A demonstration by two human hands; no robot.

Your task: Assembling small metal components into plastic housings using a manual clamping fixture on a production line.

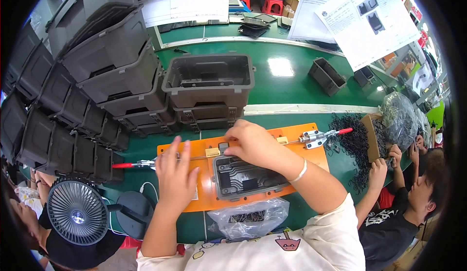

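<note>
1. Head view showed a dark plastic housing (245, 177) seated in the orange jig (292, 139) on the green counter (287, 83).
2. It looked stiff and light, best gripped by its rim.
3. Right hand (253, 142) fingers pinched a small part at the housing's top edge; left hand (175, 176) lay flat, fingers spread.

cream cartoon-print shirt (292, 244); pale wristband (299, 172), bare forearms

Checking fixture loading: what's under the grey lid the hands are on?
The grey lid sits on an orange jig plate over the green bench. Locating features beneath it are covered. Right hand hides its top edge; left hand rests beside it.
</note>
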